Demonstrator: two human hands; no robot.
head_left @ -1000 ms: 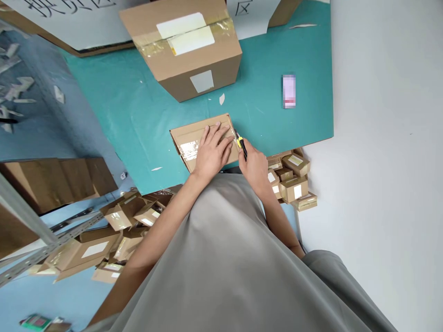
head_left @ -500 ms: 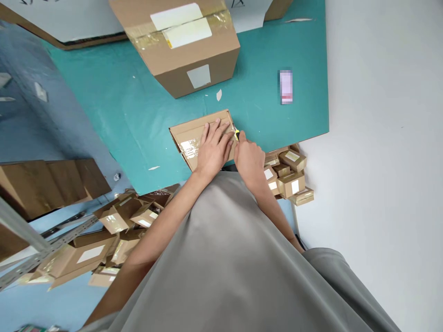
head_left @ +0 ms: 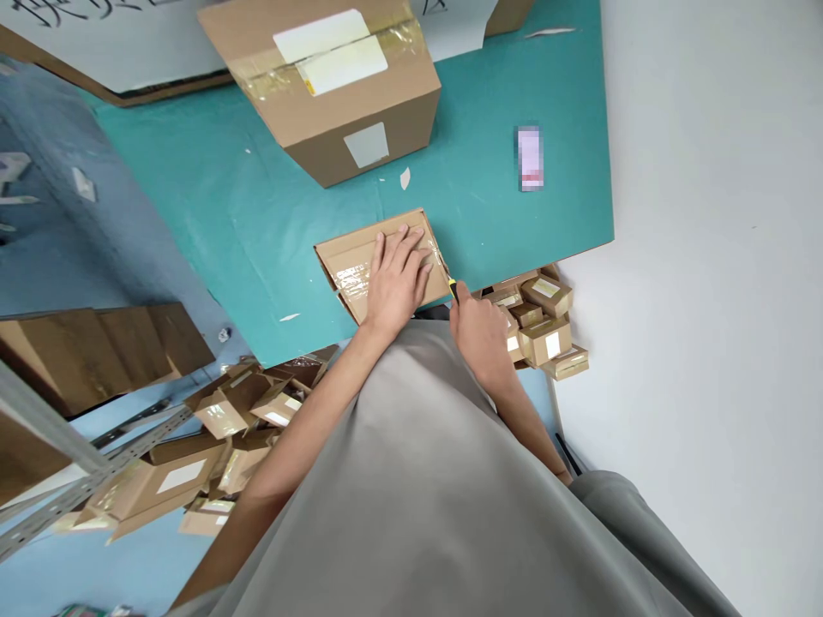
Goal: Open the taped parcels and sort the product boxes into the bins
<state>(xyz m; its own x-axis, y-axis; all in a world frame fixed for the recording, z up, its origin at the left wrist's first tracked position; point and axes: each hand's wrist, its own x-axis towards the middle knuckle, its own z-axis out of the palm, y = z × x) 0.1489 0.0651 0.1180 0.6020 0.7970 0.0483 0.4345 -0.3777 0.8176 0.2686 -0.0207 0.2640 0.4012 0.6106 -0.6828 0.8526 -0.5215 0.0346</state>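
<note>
A flat cardboard box (head_left: pixel 347 253) with clear tape across it lies near the front edge of the green table (head_left: pixel 257 206). My left hand (head_left: pixel 397 278) rests palm down on its top, fingers stretched out and spread. At the box's right edge is a yellow and black utility knife (head_left: pixel 453 290), its tip at or close to that edge. My right hand (head_left: pixel 481 330) is closed around the knife's handle, which it partly hides.
Behind the flat box stands a larger taped carton (head_left: pixel 366 94) with white labels. A phone-like object (head_left: pixel 531 158), blurred out, lies on the right of the table. Several small boxes (head_left: pixel 546 330) are piled below the table's right edge; more cartons (head_left: pixel 186 480) lie at the lower left by a metal rack.
My right hand has moved towards me and slightly right, drawing the utility knife down along the box's right edge. My left hand stays spread on the box.
</note>
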